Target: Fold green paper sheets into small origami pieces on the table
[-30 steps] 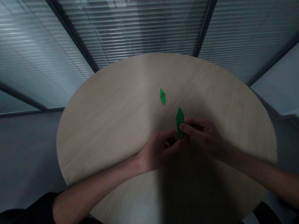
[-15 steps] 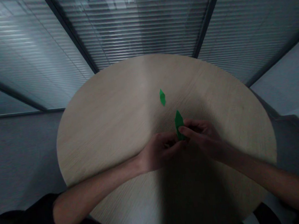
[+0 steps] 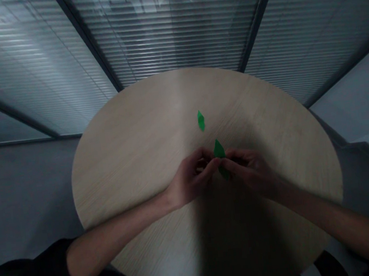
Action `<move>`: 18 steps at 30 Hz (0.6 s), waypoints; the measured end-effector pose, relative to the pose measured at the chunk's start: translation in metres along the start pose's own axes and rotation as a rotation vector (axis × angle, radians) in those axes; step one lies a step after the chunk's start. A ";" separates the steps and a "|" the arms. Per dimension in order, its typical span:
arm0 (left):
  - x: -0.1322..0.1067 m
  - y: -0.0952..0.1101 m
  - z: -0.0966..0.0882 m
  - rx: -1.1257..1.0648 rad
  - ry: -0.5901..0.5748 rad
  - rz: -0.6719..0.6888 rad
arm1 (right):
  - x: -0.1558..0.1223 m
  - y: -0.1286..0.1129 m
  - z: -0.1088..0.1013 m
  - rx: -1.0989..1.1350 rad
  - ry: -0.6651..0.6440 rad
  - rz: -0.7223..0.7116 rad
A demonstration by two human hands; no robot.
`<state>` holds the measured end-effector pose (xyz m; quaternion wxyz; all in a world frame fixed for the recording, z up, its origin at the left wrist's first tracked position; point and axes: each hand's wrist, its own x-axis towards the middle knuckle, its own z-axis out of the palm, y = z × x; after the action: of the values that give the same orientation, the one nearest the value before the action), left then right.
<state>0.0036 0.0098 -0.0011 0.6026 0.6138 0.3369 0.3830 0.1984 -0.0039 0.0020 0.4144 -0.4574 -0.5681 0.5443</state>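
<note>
Between my two hands, above the table, is a narrow folded piece of green paper [image 3: 218, 148] with a pointed top. My left hand [image 3: 193, 174] pinches its left edge, thumb toward me. From the other side my right hand [image 3: 252, 168] grips the same paper with thumb and fingers. The thumbs nearly meet in front of it and cover its middle; a lower tip shows beneath them. Farther off, a smaller folded green paper piece [image 3: 201, 121] with pointed ends lies on the table, touched by neither hand.
The round wooden table [image 3: 125, 140] has a dark shadow across its near part. Behind its far edge stand glass panels with blinds [image 3: 174, 38] and dark frames. Grey floor [image 3: 27, 185] shows on the left.
My left hand has moved up from the paper's lower end to its middle edge. The held paper has tilted and sits slightly lower. The other green piece stays put.
</note>
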 end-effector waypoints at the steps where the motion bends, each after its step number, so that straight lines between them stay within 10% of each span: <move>1: 0.001 0.000 0.000 -0.010 -0.003 0.005 | 0.000 0.001 0.000 0.000 0.000 -0.009; 18: 0.003 -0.005 -0.001 -0.052 0.064 -0.008 | 0.001 0.005 0.002 -0.072 -0.013 0.004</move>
<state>0.0047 0.0127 -0.0061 0.6089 0.5840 0.3481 0.4087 0.1969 -0.0032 -0.0028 0.3930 -0.4695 -0.5892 0.5272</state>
